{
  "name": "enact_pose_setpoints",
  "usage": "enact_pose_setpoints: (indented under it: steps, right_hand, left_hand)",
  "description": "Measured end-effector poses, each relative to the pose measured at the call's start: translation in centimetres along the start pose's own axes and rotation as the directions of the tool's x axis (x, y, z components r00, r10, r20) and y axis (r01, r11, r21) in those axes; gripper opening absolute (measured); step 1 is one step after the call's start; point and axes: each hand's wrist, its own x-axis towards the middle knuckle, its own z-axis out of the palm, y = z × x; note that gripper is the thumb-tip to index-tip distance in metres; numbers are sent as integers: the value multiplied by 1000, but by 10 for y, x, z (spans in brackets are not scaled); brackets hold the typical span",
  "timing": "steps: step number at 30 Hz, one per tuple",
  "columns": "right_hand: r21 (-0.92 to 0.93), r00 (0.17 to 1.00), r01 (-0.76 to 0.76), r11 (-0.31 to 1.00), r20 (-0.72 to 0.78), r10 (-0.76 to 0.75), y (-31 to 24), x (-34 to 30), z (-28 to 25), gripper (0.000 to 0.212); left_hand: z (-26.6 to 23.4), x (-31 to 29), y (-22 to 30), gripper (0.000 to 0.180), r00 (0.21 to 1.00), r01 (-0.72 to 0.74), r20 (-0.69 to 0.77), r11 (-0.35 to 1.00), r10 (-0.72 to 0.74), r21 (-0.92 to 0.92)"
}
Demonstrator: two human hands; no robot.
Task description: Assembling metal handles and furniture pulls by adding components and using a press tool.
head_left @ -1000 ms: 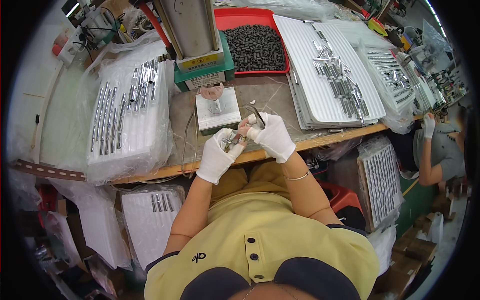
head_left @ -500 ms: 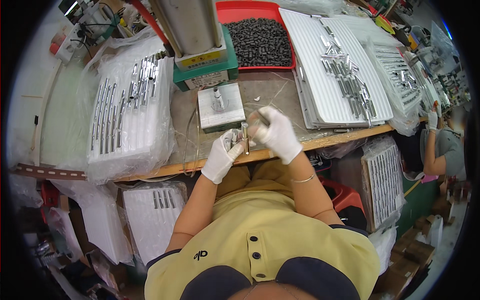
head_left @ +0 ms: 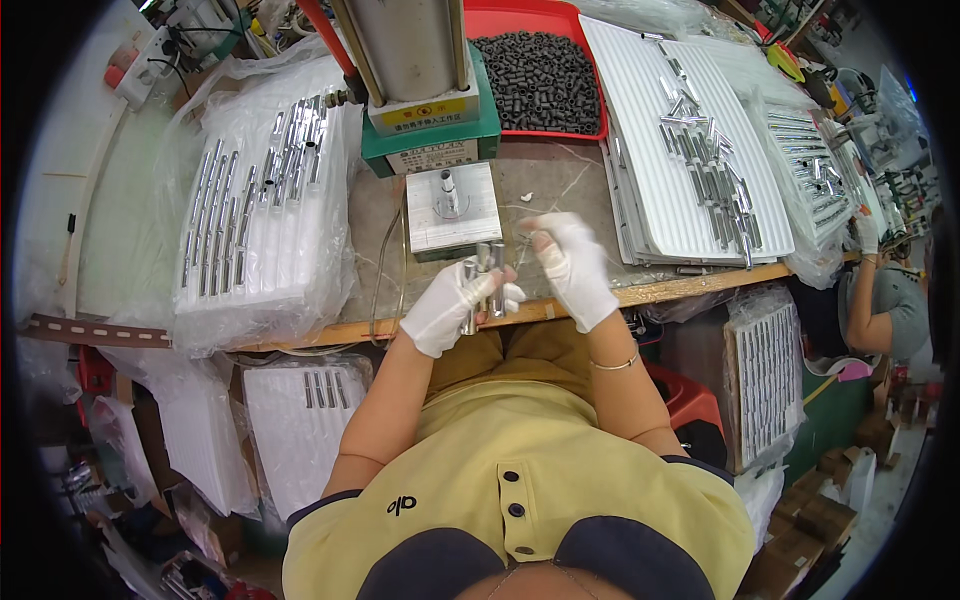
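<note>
My left hand [head_left: 440, 308], in a white glove with bare fingertips, is closed round several short shiny metal tubes [head_left: 497, 283] that stand upright side by side. It is just in front of a square metal block [head_left: 425, 232] with a small upright post [head_left: 448, 183]. To the right, a little apart from the tubes, is my right hand [head_left: 578, 272], also gloved. Its fingers point left and are smeared by motion, so whether anything is in them cannot be made out. A press with a green head [head_left: 485, 130] stands behind the block.
A red tray [head_left: 603, 100] of small black sleeves lies behind the press. Ribbed white trays with metal tubes lie right [head_left: 640, 190] and left [head_left: 270, 235]. A wooden edge [head_left: 660, 292] borders the bench. A co-worker's gloved hand [head_left: 866, 233] shows far right.
The tubes in my left hand have fanned out, and more of them show. My right hand has moved away from them to the right. The whole view has shifted slightly.
</note>
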Motion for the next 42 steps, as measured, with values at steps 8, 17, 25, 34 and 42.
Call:
enact_pose_setpoints:
  steps: [8,17,25,34,42]
  right_hand:
    - [528,649,-748,402,707,280,-30,-12,14,42]
    - [955,785,-233,184,74,615,-17,-15,38,57]
    - [-133,835,477,869,-239,-496,-46,-38,37,64]
    - [-78,862,433,898,-253,-438,-52,-27,54,64]
    - [649,950,-299,700,132,284,-53,-1,32,78]
  left_hand:
    - [1,0,-25,23,999,-32,-7,982,34,184]
    - [4,-11,-18,38,999,46,11,975,-44,-220]
    - [37,1,-20,26,988,-91,-150,898,28,-431]
    - [28,-8,-24,27,980,-198,-70,847,188,-494]
    - [-16,-28,4,32,982,129,92,945,-164,302]
